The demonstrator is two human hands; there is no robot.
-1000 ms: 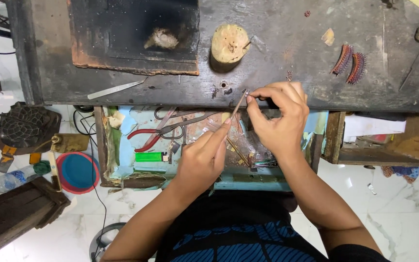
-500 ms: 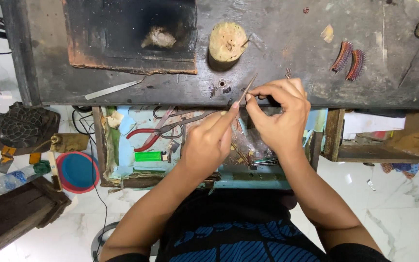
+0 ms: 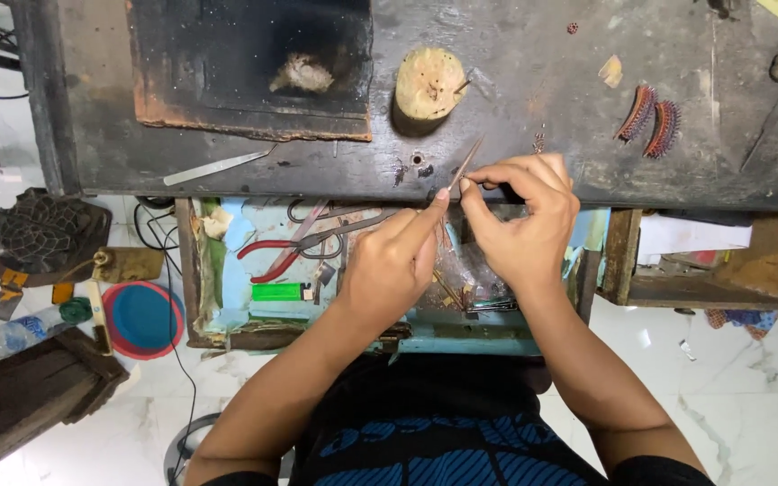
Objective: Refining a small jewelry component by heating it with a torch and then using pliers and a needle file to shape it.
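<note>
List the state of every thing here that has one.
Left hand: pinching tweezers.
Right hand: fingertips pinched together at the tweezers.
Drawer: pulled open.
Red pliers: lying in drawer, handles apart.
Bottle: lying down, capped.

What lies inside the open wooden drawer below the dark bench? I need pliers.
Inside the open wooden drawer: red-handled pliers, scissors, a green lighter. The left hand and right hand cover the rest.

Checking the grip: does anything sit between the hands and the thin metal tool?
Nothing visible does. The left hand and right hand meet at the thin metal tool, fingertips on it, over the bench edge.
</note>
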